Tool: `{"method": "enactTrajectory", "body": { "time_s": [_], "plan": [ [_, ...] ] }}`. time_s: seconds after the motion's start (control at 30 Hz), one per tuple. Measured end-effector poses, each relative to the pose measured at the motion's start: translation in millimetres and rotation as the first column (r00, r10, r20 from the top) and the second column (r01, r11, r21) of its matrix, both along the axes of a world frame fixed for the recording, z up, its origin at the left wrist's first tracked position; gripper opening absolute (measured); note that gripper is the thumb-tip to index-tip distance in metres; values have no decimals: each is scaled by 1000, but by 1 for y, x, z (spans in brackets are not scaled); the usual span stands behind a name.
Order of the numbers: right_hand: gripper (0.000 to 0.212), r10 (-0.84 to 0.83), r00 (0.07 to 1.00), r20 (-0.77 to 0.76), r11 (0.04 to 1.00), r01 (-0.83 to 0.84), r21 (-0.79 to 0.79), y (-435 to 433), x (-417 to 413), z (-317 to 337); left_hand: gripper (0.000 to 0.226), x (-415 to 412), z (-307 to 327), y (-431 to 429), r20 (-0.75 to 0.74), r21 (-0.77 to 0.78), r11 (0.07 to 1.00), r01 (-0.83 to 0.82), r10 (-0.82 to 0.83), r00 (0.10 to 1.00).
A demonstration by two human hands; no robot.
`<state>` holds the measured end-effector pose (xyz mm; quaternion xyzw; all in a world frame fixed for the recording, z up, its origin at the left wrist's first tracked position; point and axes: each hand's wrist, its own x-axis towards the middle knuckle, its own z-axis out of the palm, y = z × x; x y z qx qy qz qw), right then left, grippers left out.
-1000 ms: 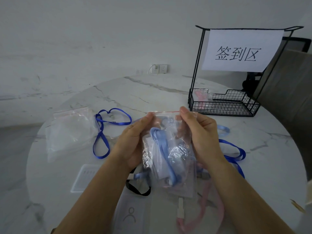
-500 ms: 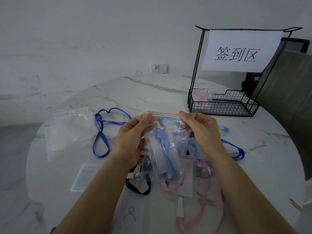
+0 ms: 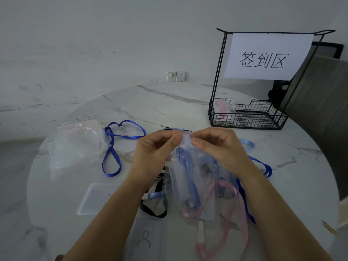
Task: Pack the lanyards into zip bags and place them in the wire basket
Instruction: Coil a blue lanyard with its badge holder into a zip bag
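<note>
Nearest the bottom edge, a clear badge sleeve [image 3: 145,240] printed with a person outline lies flat on the pale marble surface [image 3: 188,102]. Just right of it a pink lanyard [image 3: 244,221] loops across the surface, and a black lanyard [image 3: 158,216] curls beside the left forearm. A second clear sleeve [image 3: 96,198] lies flat further left.

Above these hangs the zip bag [image 3: 195,196], lifted off the surface, with a blue lanyard [image 3: 188,174] bunched inside it. Both hands hold it by its top edge — the left hand [image 3: 156,147] and the right hand [image 3: 218,146] each pinch the red-lined seal strip between thumb and forefinger, and the fingertips of the two hands nearly meet at the middle of the strip. Whether the seal is pressed closed cannot be told.

Left of the hands a dark blue lanyard [image 3: 113,147] lies in a twisted loop, and beyond it is a heap of empty bags [image 3: 75,146]. Right of the right wrist a dark blue strap [image 3: 263,166] and a pale blue ribbon [image 3: 247,144] lie on the surface.

Farther back on the right stands the wire basket [image 3: 248,121] — a bagged pink lanyard [image 3: 223,110] lies in its left end. A paper sign [image 3: 267,57] hangs from its tall frame. Behind are a wall socket [image 3: 176,76] and, at the far right, a chair back [image 3: 320,110].
</note>
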<state>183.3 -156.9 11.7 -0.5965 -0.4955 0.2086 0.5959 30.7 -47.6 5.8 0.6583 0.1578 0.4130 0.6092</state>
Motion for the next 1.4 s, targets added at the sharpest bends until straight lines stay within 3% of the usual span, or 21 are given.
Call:
{"method": "enactTrajectory", "body": {
  "time_s": [0.07, 0.27, 0.4, 0.57, 1.13, 1.4],
  "plan": [
    [10, -9, 999, 48, 1000, 9, 3, 0, -1, -1, 15, 0, -2, 1, -22, 73, 997, -2, 3, 1000],
    [18, -42, 992, 118, 999, 42, 4, 2, -7, -2, 12, -1, -6, 3, -77, 145, 989, -2, 13, 997],
    [17, -50, 992, 116, 999, 50, 0, 3, -8, -3, 12, -1, -6, 2, -71, 100, 995, 7, 0, 997],
    [13, -69, 994, 84, 998, 70, 1, 3, -5, -3, 10, 0, -3, 1, -12, -64, 998, 13, -14, 1000],
    [18, -65, 995, 82, 997, 69, -46, 3, -9, -5, 23, -2, -3, 2, 43, -198, 978, 69, -61, 997],
    [7, -107, 992, 61, 993, 110, -47, 1, -4, -7, 34, 0, -1, 2, 60, -241, 969, 54, -41, 997]
  ]
}}
